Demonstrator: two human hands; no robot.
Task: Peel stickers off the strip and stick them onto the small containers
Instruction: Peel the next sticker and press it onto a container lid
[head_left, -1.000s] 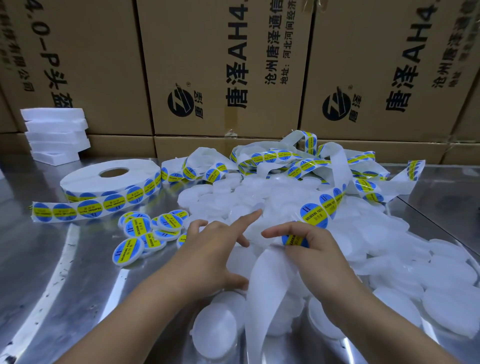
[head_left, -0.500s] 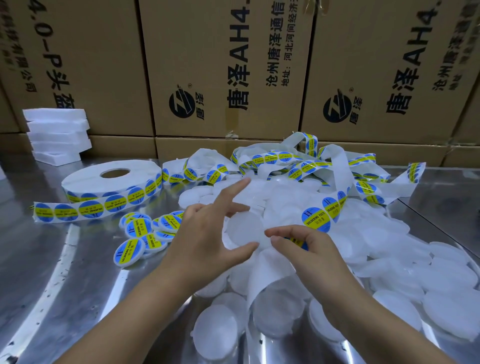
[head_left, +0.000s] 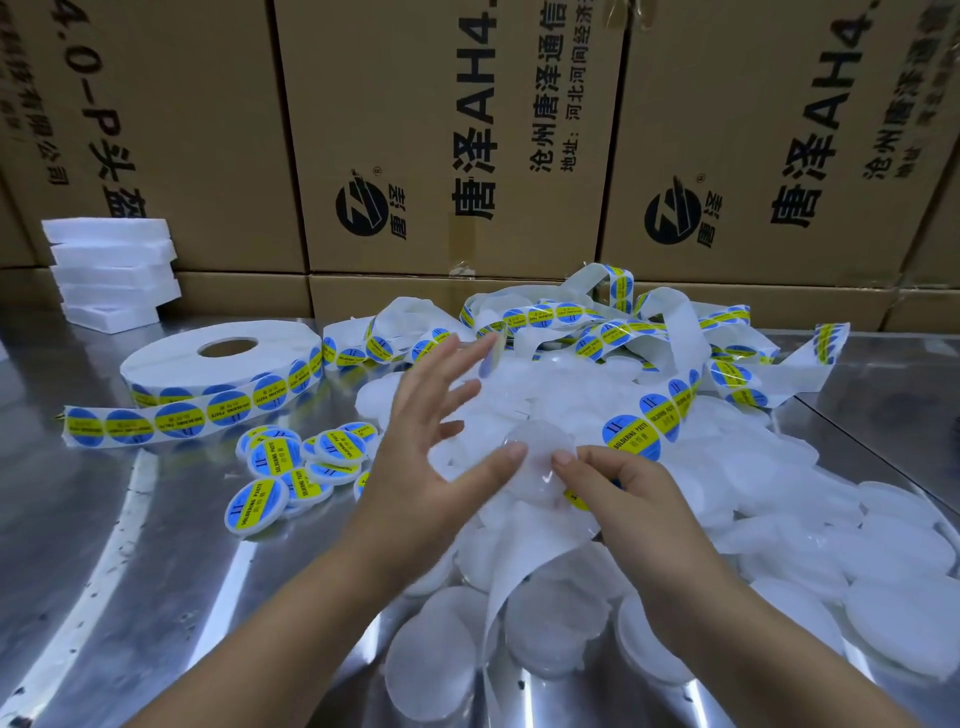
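Note:
A clear round container (head_left: 540, 460) sits atop the pile of unlabelled white containers (head_left: 789, 473). My left hand (head_left: 431, 457) is spread wide with straight fingers, its thumb tip against the container's left rim. A blurred bluish sticker (head_left: 491, 357) appears to cling to its index fingertip. My right hand (head_left: 628, 493) curls over the sticker strip (head_left: 655, 420), pinching it where a yellow sticker edge shows beneath the fingers, and its fingertip touches the container's right rim. The bare backing paper (head_left: 524, 566) hangs down toward me. Several labelled containers (head_left: 291, 467) lie to the left.
A large sticker roll (head_left: 223, 364) lies at left on the shiny metal table (head_left: 104, 561), its tail running forward. Loose strip loops tangle behind the pile. White foam blocks (head_left: 114, 270) are stacked far left. Cardboard boxes (head_left: 441, 130) wall off the back.
My left hand rose from the pile and spread its fingers, bringing a clear container up. That container now sits between my left thumb and right fingertips. My right hand stayed on the strip.

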